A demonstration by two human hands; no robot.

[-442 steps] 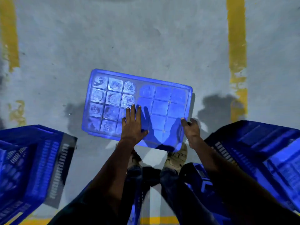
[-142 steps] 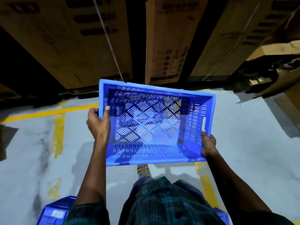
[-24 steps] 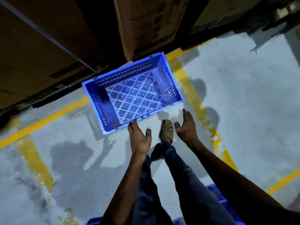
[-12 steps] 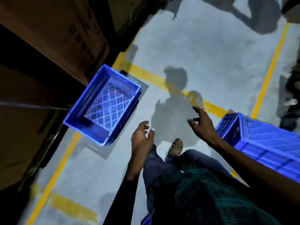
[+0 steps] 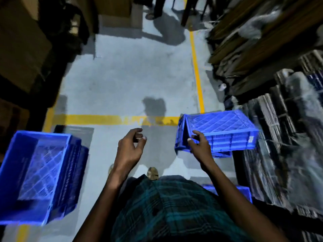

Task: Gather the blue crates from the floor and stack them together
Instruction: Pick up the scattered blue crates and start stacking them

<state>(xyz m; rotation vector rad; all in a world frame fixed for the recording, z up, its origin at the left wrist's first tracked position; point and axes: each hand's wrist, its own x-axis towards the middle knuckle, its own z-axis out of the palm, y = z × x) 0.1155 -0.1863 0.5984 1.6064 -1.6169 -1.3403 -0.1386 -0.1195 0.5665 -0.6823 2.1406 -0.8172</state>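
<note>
floor (image 5: 132, 81) open ahead | crate (image 5: 40, 175) blocks L | upturned crate (image 5: 222, 131) + bundles (image 5: 283, 137) block R

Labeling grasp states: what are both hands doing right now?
Left hand: open, fingers loosely curled, holding nothing.
Right hand: at the upturned blue crate corner; grip cannot be told.

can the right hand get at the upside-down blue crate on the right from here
Probably yes. The right hand is already at the near left corner of the upside-down crate, fingers loosely curled, and nothing lies between them. Actual contact is unclear.
</note>
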